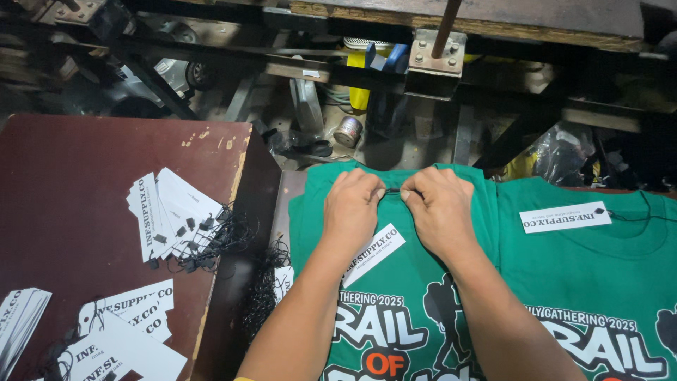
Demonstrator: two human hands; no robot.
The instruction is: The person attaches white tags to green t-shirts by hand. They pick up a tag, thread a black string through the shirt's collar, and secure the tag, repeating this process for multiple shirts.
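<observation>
Thread: a thin black string runs left to right between the two hands, right at the far edge of the green T-shirt, over the collar.
Left hand: the left hand rests knuckles-up on the shirt, its fingers curled in and pinched closed on the left end of the string.
Right hand: the right hand lies just beside it, fingertips likewise pinched closed on the right end of the string; the two sets of fingertips are almost touching.
Which hand is nearer: neither; both meet at the string, so its short visible run is the only gap between them.
Tag: a white paper tag lies slantwise on the shirt, just near of the left hand and partly under the wrist; whether the string is joined to it cannot be told.
Second shirt: to the right lies another green shirt with its own white tag and black string by the collar.
Surface: the shirts lie flat, print up, on a stack; to the left stands a dark red table with loose white tags and tangled black strings, more tags near the front edge.
Room: dim; beyond the shirts are a dark metal frame, a yellow object and a small tin on the floor.
</observation>
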